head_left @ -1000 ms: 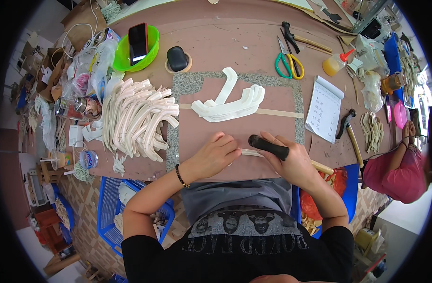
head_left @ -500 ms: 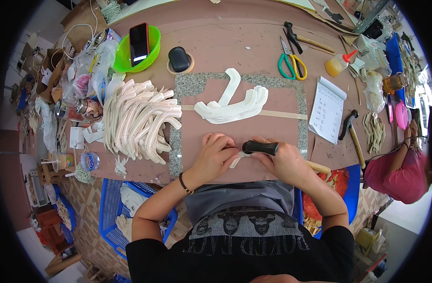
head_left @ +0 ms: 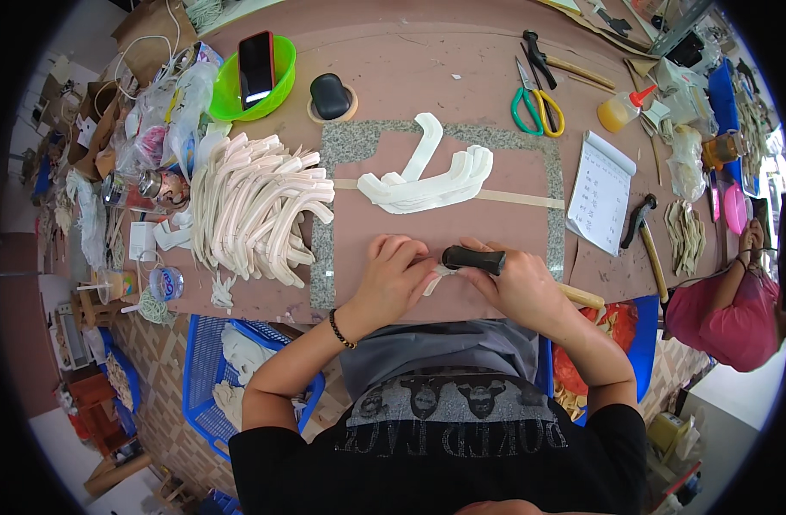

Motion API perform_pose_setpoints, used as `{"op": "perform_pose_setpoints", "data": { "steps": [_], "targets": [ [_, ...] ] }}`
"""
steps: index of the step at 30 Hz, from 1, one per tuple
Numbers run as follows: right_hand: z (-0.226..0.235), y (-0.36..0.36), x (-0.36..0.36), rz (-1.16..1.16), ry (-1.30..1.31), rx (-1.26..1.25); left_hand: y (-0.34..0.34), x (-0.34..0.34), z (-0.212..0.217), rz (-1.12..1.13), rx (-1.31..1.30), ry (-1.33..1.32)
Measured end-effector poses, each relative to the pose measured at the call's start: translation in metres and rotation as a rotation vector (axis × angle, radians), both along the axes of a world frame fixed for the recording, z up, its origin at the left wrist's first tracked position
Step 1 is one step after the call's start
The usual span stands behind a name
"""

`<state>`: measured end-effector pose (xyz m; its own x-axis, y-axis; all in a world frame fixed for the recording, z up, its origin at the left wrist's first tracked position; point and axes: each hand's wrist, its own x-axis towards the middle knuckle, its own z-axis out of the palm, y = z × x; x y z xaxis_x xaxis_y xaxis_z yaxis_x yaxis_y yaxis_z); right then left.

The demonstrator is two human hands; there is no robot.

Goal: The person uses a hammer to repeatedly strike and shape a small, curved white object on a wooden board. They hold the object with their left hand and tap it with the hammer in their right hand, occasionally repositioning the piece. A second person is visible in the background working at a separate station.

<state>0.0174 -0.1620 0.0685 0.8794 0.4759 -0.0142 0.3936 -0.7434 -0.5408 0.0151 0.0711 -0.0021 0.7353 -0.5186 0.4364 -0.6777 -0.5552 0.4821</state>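
At the table's near edge my left hand is closed, its fingers pinching a small white strip that is mostly covered. My right hand wraps round a hammer; its black head lies over the thumb side and the wooden handle sticks out past the palm. The thumb and fingers of that hand also meet the strip close to my left fingertips. Just beyond my hands lies a small group of curved white strips, one angled away from the others. Left of it a large heap of similar cream strips is piled up.
A speckled stone slab frames the work spot. Scissors, a second hammer and a notepad lie right. A green bowl with a phone stands back left. Blue baskets flank my lap. Another person's pink sleeve shows far right.
The whole view has shifted slightly, with the table items sitting a little higher and further right. Both hands keep nearly the same grip on the strip and hammer.
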Motion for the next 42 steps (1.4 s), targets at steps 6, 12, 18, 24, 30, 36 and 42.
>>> {"op": "perform_pose_setpoints", "data": {
  "steps": [6,12,18,24,30,36,42],
  "targets": [
    [0.007,0.002,0.002,0.013,-0.013,0.004,0.001,-0.005,-0.008,-0.070,0.000,0.008],
    [0.003,0.003,0.000,0.006,-0.023,0.024,-0.003,-0.005,0.003,-0.144,0.200,-0.049],
    [0.007,0.005,0.001,-0.050,-0.007,0.066,-0.005,-0.012,-0.004,-0.034,0.144,-0.053],
    [0.001,0.004,0.002,0.010,0.006,0.005,-0.012,-0.025,-0.003,0.235,-0.103,0.076],
    [0.007,0.005,0.005,0.035,-0.013,0.043,-0.017,-0.030,-0.012,0.162,-0.026,0.046],
    [0.001,0.006,0.000,0.042,-0.034,0.006,-0.018,-0.034,0.007,0.292,0.030,0.032],
    [0.005,0.005,0.004,0.060,-0.004,-0.003,-0.022,-0.044,-0.006,0.311,-0.018,0.044]
  ]
}}
